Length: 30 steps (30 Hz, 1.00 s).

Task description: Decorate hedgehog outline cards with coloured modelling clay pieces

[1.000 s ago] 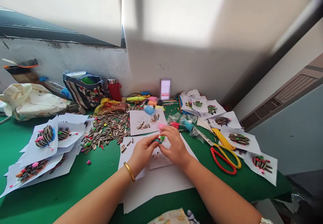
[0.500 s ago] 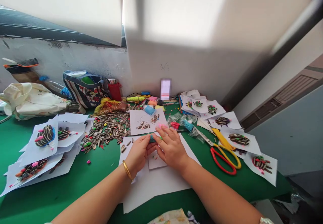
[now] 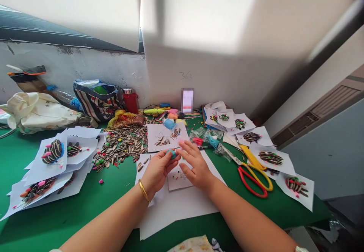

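We note the left hand (image 3: 159,168) pinching blue clay (image 3: 171,154) above white paper (image 3: 162,218); the right hand (image 3: 196,168) is loosely spread just beside it. We judge uneven pressure could flatten the clay, or a slack pinch drop it onto the drawn sheet (image 3: 178,184).

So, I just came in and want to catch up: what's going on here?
A person's left hand pinches a small blue clay-like lump. The right hand is open close beside it; whether it touches is unclear. Below lies a small white paper sheet with a drawing. Striped dark-and-pale seeds are heaped to the left, and metal scissors with red and yellow handles lie to the right.
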{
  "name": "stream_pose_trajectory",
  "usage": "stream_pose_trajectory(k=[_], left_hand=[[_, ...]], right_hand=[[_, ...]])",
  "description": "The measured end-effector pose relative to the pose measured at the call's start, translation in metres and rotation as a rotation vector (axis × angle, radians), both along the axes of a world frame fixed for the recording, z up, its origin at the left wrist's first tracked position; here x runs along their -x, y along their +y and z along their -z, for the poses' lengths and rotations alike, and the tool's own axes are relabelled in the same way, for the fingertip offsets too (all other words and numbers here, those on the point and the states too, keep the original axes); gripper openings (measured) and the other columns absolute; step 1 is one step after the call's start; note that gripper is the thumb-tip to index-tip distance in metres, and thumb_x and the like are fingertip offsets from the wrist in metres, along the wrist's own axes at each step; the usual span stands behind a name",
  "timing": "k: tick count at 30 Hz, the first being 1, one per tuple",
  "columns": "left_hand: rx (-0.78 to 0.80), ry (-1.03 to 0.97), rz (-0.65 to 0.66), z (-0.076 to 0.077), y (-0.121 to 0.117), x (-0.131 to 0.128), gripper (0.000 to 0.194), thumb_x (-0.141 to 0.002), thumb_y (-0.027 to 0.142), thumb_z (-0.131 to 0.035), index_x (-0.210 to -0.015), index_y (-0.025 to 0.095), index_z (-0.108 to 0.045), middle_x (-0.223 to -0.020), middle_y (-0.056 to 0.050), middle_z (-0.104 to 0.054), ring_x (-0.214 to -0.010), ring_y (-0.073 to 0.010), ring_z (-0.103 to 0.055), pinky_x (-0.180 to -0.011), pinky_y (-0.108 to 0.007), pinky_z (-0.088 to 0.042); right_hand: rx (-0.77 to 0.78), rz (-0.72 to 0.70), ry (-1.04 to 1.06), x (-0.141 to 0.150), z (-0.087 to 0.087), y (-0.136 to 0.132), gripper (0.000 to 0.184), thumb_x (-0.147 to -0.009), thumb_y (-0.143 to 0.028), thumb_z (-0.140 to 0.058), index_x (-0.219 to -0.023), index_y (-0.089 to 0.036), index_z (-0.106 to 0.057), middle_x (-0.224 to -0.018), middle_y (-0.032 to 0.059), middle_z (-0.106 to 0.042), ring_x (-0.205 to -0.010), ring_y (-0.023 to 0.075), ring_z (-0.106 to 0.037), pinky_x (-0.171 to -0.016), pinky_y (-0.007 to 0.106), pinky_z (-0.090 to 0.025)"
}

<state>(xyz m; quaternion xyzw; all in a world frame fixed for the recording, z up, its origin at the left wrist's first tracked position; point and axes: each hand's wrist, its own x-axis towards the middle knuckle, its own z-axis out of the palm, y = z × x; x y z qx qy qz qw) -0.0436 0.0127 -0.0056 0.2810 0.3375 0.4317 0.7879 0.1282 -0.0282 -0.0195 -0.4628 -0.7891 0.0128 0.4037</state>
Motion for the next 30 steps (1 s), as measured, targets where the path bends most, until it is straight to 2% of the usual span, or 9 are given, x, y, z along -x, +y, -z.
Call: stream_pose_trajectory(k=[5,9,12,17,22,26,30], left_hand=[[-0.006,-0.100,0.016,-0.001,-0.004,-0.002,0.018,-0.088,0.021,-0.067,-0.104,0.014,-0.068,-0.110,-0.009,-0.072,-0.092,-0.0147,-0.071,-0.085,-0.025,-0.058],[-0.042,-0.121,0.063,-0.005,-0.011,-0.005,0.020,-0.088,0.026,-0.066,-0.105,0.015,-0.068,-0.111,-0.012,-0.072,-0.095,-0.0185,-0.071,-0.072,-0.022,-0.058],[-0.024,-0.119,0.065,-0.005,-0.013,-0.005,0.019,-0.090,0.029,-0.063,-0.104,0.016,-0.067,-0.109,-0.011,-0.072,-0.093,-0.0187,-0.071,-0.066,-0.022,-0.057],[0.024,-0.100,-0.016,-0.003,-0.005,-0.002,0.017,-0.088,0.020,-0.065,-0.104,0.015,-0.069,-0.103,-0.009,-0.074,-0.088,-0.0149,-0.071,-0.078,-0.024,-0.058],[0.046,-0.100,-0.077,-0.005,-0.001,-0.001,0.013,-0.089,0.013,-0.063,-0.099,0.014,-0.070,-0.099,-0.007,-0.074,-0.085,-0.0122,-0.071,-0.083,-0.023,-0.058],[0.075,-0.100,-0.012,-0.006,-0.004,-0.002,0.015,-0.093,0.017,-0.057,-0.099,0.013,-0.070,-0.100,-0.008,-0.073,-0.081,-0.0124,-0.070,-0.075,-0.022,-0.060],[0.035,-0.054,0.092,-0.006,-0.005,-0.001,0.019,-0.091,0.028,-0.062,-0.101,0.013,-0.070,-0.103,-0.010,-0.073,-0.079,-0.0132,-0.070,-0.065,-0.020,-0.059]], right_hand=[[-0.066,0.059,-0.257,0.006,-0.001,-0.001,0.055,-0.095,-0.044,-0.048,-0.143,-0.019,-0.047,-0.152,0.0094,-0.042,-0.145,0.0305,-0.028,-0.117,0.055,-0.024],[-0.090,0.140,-0.354,0.009,-0.002,-0.003,0.053,-0.095,-0.041,-0.051,-0.142,-0.019,-0.047,-0.153,0.0098,-0.040,-0.145,0.0311,-0.028,-0.117,0.057,-0.018],[-0.066,0.144,-0.312,0.008,-0.001,-0.003,0.048,-0.095,-0.039,-0.051,-0.139,-0.020,-0.051,-0.152,0.0090,-0.042,-0.144,0.0309,-0.030,-0.117,0.057,-0.020],[-0.015,0.097,-0.135,0.003,-0.002,-0.001,0.045,-0.097,-0.037,-0.046,-0.139,-0.022,-0.051,-0.149,0.0074,-0.046,-0.143,0.0270,-0.031,-0.116,0.051,-0.029],[0.008,0.061,-0.094,0.003,-0.003,-0.001,0.045,-0.097,-0.037,-0.046,-0.140,-0.024,-0.050,-0.149,0.0066,-0.047,-0.143,0.0264,-0.032,-0.116,0.050,-0.030],[-0.020,0.049,-0.150,0.003,-0.001,0.000,0.046,-0.096,-0.041,-0.047,-0.138,-0.023,-0.052,-0.149,0.0081,-0.046,-0.142,0.0288,-0.032,-0.115,0.053,-0.030],[-0.010,0.055,-0.160,0.003,0.001,0.000,0.043,-0.096,-0.042,-0.048,-0.135,-0.025,-0.056,-0.149,0.0075,-0.046,-0.143,0.0299,-0.031,-0.115,0.055,-0.030]])
